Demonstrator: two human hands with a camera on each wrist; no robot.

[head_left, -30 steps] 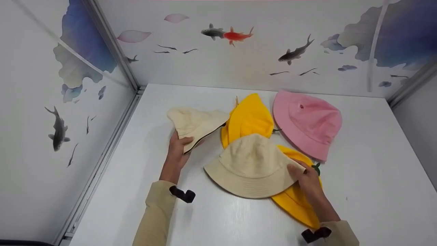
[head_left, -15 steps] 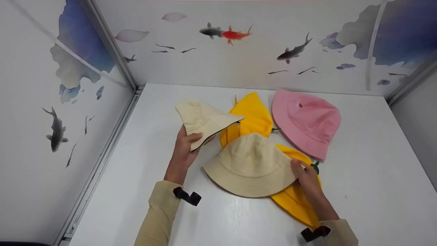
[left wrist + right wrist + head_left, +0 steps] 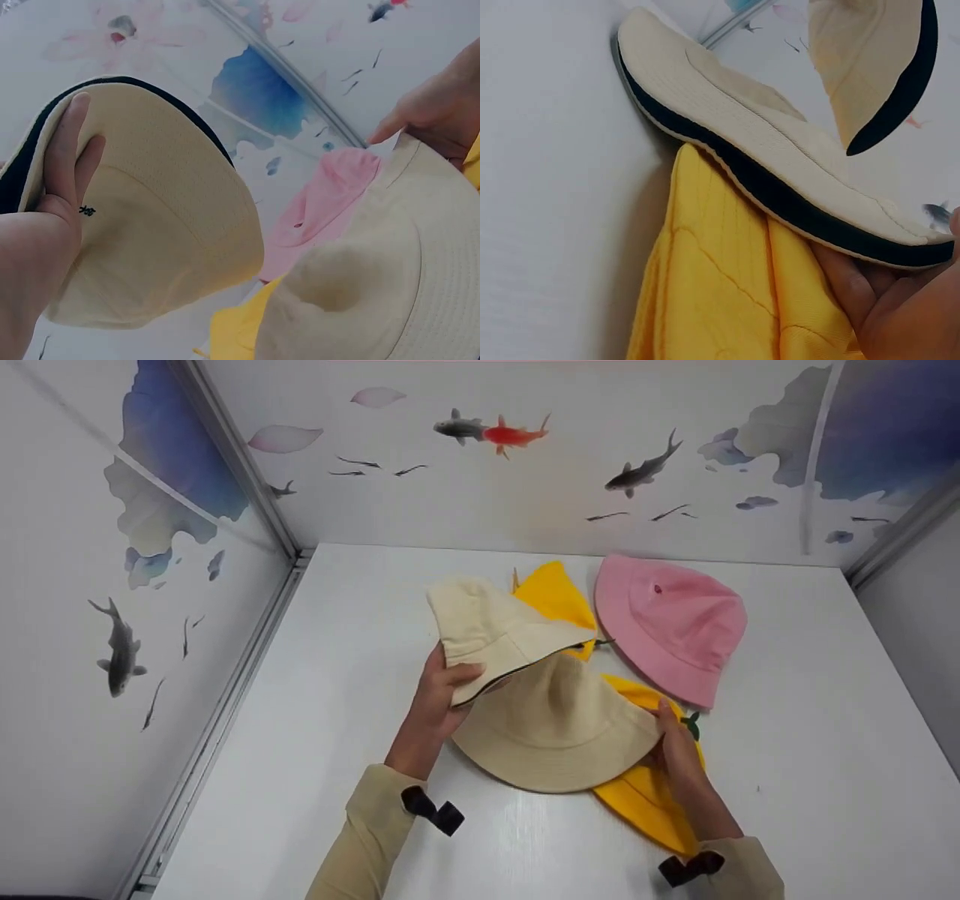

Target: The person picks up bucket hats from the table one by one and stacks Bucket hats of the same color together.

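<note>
My left hand (image 3: 439, 697) grips the brim of a cream bucket hat (image 3: 499, 634) with a dark lining edge. That hat is held up and partly covers the crown of a beige bucket hat (image 3: 562, 750) in the head view. Pinched at its right brim, the beige hat is held by my right hand (image 3: 679, 746). In the right wrist view its dark underside edge shows above a yellow hat (image 3: 720, 277). The left wrist view shows small dark stitching on the cream hat (image 3: 165, 225) beside my left fingers.
Behind the held hats lies another yellow hat (image 3: 555, 589), partly hidden. A pink bucket hat (image 3: 679, 622) rests at the back right of the white table (image 3: 810, 720). Printed panels stand along the back and left.
My left hand has carried the cream hat to the right, so it now overlaps the beige hat and the rear yellow hat. The right hand has stayed almost in place on the beige brim.
</note>
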